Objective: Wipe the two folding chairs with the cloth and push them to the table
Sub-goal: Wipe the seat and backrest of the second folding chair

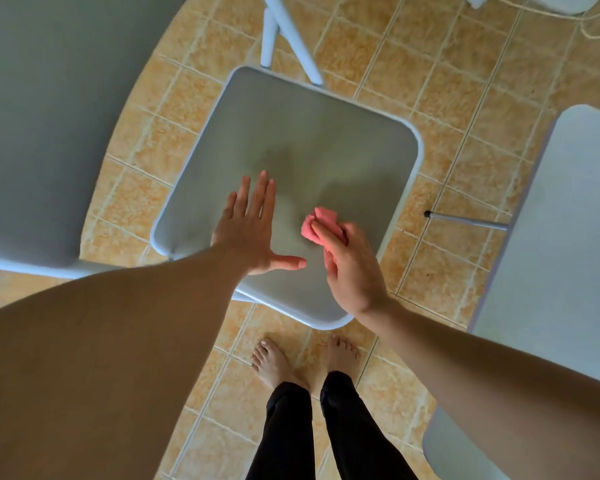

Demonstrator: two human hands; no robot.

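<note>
A pale grey folding chair seat (pixel 309 133) with rounded corners lies right below me. My left hand (pixel 253 230) is flat over its near left part, fingers straight and apart, holding nothing. My right hand (pixel 354 268) grips a bunched pink cloth (pixel 321 225) over the near middle of the seat, just right of my left thumb. Whether the cloth touches the seat I cannot tell. A second pale grey seat (pixel 551 254) reaches in from the right edge. The large grey table top (pixel 49 116) fills the upper left.
The floor is orange tile (pixel 430 81). White folding legs (pixel 284 32) stand beyond the middle seat. A thin grey leg (pixel 465 220) sticks out under the right-hand seat. My bare feet (pixel 274 362) stand just behind the middle chair.
</note>
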